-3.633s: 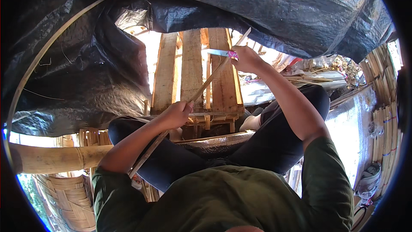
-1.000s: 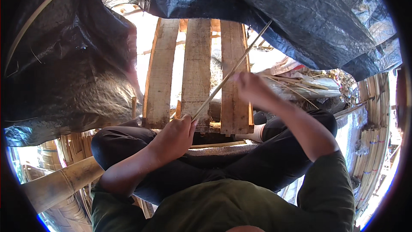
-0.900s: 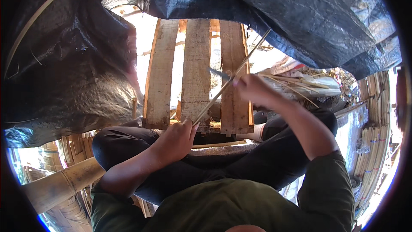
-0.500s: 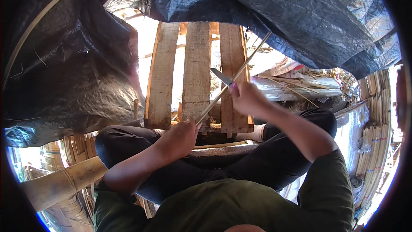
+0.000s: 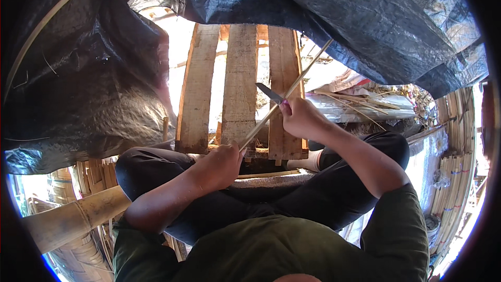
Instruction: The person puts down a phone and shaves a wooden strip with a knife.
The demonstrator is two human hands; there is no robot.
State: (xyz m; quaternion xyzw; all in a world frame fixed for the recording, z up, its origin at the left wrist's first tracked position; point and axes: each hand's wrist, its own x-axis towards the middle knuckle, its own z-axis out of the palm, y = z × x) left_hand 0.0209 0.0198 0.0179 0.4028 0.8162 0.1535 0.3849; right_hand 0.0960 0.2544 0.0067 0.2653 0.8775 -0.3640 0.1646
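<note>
A long, thin bamboo strip [image 5: 307, 71] slants from my lap up to the right, over a slatted wooden bench [image 5: 239, 86]. My left hand [image 5: 222, 164] is closed around its lower end. Farther up the strip, my right hand [image 5: 303, 119] grips a knife; the handle is mostly hidden in the fingers. The knife blade [image 5: 269, 92] points up and left and crosses the strip just above that hand. Whether the edge bites into the strip cannot be made out.
Dark plastic sheeting [image 5: 376, 15] hangs across the far side and left. Loose bamboo strips [image 5: 360, 102] lie beyond my right knee. A thick bamboo pole [image 5: 78, 218] stands out at the left. Bundled strips [image 5: 455, 193] stack up at the right. My legs are folded before the bench.
Both hands keep nearly the same place on the strip and knife. The right hand, blurred before, now looks sharp. The view has shifted slightly.
</note>
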